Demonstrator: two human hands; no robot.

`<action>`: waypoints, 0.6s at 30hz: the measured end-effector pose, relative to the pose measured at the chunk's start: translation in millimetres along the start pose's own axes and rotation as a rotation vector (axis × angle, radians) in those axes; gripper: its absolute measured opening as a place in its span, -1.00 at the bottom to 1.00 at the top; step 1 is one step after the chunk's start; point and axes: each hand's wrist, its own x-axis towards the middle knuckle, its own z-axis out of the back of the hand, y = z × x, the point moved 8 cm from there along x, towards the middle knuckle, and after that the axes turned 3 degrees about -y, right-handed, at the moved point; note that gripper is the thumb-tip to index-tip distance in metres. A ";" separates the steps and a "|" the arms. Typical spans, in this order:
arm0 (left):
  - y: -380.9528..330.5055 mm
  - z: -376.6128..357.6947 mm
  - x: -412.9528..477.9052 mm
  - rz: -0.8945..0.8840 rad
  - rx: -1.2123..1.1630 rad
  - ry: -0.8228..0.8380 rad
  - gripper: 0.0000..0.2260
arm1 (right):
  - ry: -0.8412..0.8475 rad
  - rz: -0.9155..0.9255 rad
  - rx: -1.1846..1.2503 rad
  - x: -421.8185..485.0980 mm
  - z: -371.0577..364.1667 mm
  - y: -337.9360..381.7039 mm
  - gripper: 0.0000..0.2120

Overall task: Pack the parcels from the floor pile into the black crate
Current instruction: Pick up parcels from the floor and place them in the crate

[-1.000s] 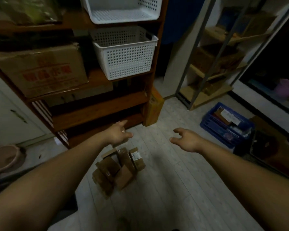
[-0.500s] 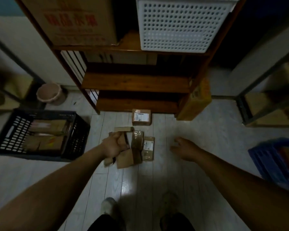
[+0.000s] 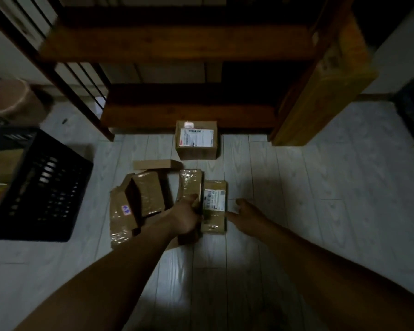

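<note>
A pile of several brown taped parcels lies on the pale floor. My left hand point(image 3: 187, 218) grips the near end of a narrow taped parcel point(image 3: 189, 183) in the middle of the pile, thumb on top. Right beside it lies a labelled parcel point(image 3: 214, 204). My right hand point(image 3: 246, 213) is spread open, its fingertip at that parcel's right edge. More parcels point(image 3: 148, 197) lean on each other to the left. A bigger labelled box point(image 3: 196, 139) stands apart near the shelf. The black crate point(image 3: 41, 187) sits at the left, some cardboard inside it.
A dark wooden shelf unit point(image 3: 177, 41) rises just behind the pile. A tall cardboard box point(image 3: 320, 91) leans at its right post. A pinkish bucket point(image 3: 7, 96) stands far left behind the crate. The light plank floor point(image 3: 320, 187) spreads to the right.
The view has tilted down and closer to the pile. My left hand shifted right onto the narrow taped parcel. My right hand came in to the labelled parcel's right edge.
</note>
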 end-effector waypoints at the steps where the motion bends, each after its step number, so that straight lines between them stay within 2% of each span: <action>1: 15.7 -9.0 19.6 0.005 0.002 -0.016 -0.68 | -0.006 0.019 0.012 20.1 -12.4 -10.4 -0.49; 6: 74.9 -46.6 96.3 0.071 0.022 -0.101 -0.80 | -0.024 0.066 0.137 106.6 -66.4 -53.5 -0.61; 10: 101.8 -72.1 134.0 0.108 -0.024 -0.075 -0.74 | -0.035 0.034 0.205 145.1 -87.5 -80.9 -0.68; 15: 100.6 -70.0 126.3 0.124 -0.216 -0.126 -0.72 | -0.129 0.045 0.204 125.3 -77.9 -77.1 -0.64; 18: 78.3 -55.1 98.8 0.105 -0.421 -0.123 -0.58 | -0.142 0.024 0.296 91.0 -57.4 -51.0 -0.62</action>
